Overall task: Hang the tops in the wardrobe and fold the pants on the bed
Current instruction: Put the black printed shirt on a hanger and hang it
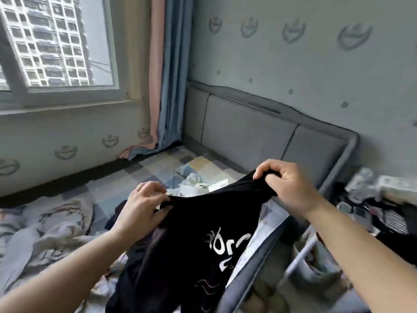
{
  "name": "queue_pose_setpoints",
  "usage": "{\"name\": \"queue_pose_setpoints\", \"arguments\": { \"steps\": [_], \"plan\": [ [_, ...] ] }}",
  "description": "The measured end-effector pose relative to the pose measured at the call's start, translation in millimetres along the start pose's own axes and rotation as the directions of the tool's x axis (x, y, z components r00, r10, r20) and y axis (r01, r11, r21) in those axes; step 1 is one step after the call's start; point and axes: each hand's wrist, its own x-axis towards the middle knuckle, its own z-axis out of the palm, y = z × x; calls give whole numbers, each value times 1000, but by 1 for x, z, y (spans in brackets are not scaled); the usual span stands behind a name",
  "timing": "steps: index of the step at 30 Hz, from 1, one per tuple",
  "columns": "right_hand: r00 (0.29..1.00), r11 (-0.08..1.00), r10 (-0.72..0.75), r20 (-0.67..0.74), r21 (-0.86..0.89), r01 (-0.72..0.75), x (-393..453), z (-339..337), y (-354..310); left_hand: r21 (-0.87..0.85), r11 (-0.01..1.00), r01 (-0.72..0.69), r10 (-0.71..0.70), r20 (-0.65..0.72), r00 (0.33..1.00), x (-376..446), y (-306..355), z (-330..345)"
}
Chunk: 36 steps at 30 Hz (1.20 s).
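I hold a black garment (198,240) with white printed lettering up over the bed (144,175). My left hand (142,206) pinches its upper edge on the left, and my right hand (286,186) grips the bunched fabric at the upper right. The cloth hangs down between my forearms, and its lower part runs out of the frame. Whether it is a top or pants cannot be told. A white garment (194,186) with a label lies crumpled on the bed just behind it. No wardrobe is in view.
A rumpled grey quilt (45,229) covers the bed's left side. A grey padded headboard (259,136) stands against the patterned wall. A window (56,46) and pink-and-blue curtains (162,86) are at the left. Cluttered items (379,204) sit beside the bed at the right.
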Motion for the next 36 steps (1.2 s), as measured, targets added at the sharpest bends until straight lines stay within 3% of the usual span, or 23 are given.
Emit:
{"name": "queue_pose_setpoints", "arguments": {
  "steps": [2, 6, 10, 15, 18, 24, 28, 36],
  "plan": [
    [995, 997, 57, -80, -49, -61, -32, -32, 5, -136, 989, 49, -53, -21, 998, 18, 18, 9],
    [943, 976, 142, -303, -118, -185, -106, -100, 11, -354, 935, -7, 42, 91, 995, 56, 91, 32],
    [855, 944, 201, -478, -140, -300, -176, -159, 12, -566, 823, -37, 82, 54, 995, 81, 181, 51],
    [682, 891, 253, -687, -110, -441, -278, -239, 9, -839, 545, -10, 91, 48, 995, 94, 330, 68],
    [576, 861, 260, -775, -83, -501, -346, -292, -5, -949, 312, 36, 133, 81, 988, 90, 424, 74],
    [389, 797, 232, -892, -55, -601, -469, -385, -38, -989, -42, 142, 233, 128, 964, 67, 597, 86],
    [305, 748, 193, -933, -62, -661, -538, -428, -58, -966, -153, 208, 340, 146, 929, 46, 697, 96],
    [56, 646, 63, -996, -2, -763, -646, -498, -88, -879, -304, 367, 505, 178, 844, 8, 884, 92]
  ]
}}
